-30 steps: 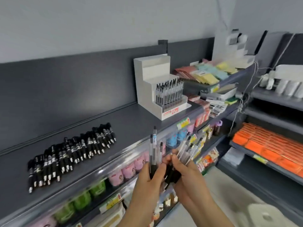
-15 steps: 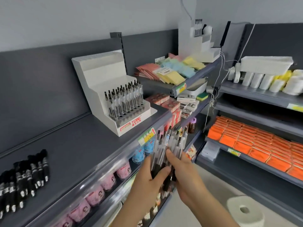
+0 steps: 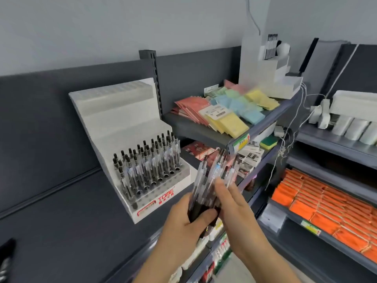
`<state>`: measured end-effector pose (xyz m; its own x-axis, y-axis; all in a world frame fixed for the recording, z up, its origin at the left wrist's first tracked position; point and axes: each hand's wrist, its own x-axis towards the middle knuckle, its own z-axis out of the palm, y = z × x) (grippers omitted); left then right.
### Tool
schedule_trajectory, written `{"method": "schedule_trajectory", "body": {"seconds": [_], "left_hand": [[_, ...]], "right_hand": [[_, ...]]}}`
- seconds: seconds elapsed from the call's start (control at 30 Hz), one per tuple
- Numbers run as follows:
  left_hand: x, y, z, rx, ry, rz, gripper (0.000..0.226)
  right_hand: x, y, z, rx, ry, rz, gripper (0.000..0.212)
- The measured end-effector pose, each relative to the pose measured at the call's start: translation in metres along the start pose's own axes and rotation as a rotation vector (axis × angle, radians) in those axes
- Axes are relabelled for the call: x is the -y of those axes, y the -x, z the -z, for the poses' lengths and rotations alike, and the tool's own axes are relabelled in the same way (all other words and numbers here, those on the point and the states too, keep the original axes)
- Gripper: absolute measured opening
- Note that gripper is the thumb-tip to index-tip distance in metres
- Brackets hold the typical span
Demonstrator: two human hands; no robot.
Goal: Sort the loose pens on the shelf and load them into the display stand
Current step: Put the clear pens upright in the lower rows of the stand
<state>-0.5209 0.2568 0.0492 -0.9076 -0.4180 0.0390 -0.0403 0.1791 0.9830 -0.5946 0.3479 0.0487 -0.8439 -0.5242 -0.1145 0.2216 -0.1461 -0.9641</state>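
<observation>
My left hand point(image 3: 184, 223) grips a bundle of clear-barrelled pens point(image 3: 212, 176) by their dark lower ends, tips fanning up and to the right. My right hand point(image 3: 234, 203) lies against the bundle from the right, fingers fairly straight on the barrels. The white stepped display stand point(image 3: 114, 127) sits on the grey shelf point(image 3: 71, 231) just left of the hands; its lowest tier holds several rows of upright pens point(image 3: 149, 164), and the upper tiers hold none. A corner of the loose black pens point(image 3: 7, 256) shows at the far left edge.
A higher shelf point(image 3: 206, 133) to the right carries coloured sticky-note packs point(image 3: 230, 111). Another white stand point(image 3: 279, 78) sits beyond it. Orange packets point(image 3: 326, 207) fill a lower shelf at right, with white rolls point(image 3: 357, 127) above. Small goods line the shelves beneath my hands.
The view has swung right: the display stand now sits close beside my hands and the loose pen pile has slid almost out of view. Both hands stay on the bundle.
</observation>
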Motion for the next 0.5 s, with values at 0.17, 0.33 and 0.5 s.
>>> {"method": "schedule_trajectory", "body": {"seconds": [0.17, 0.33, 0.5], "left_hand": [[0.008, -0.018, 0.007, -0.193, -0.046, 0.055, 0.018], [0.01, -0.024, 0.014, -0.494, -0.13, 0.137, 0.045], [0.003, -0.013, 0.029, -0.922, -0.057, 0.1, 0.054]], "right_hand": [[0.011, -0.038, 0.006, 0.007, 0.129, 0.197, 0.024], [0.014, -0.07, -0.005, 0.17, 0.03, 0.176, 0.014], [0.025, -0.098, -0.022, 0.302, 0.047, 0.269, 0.008]]}}
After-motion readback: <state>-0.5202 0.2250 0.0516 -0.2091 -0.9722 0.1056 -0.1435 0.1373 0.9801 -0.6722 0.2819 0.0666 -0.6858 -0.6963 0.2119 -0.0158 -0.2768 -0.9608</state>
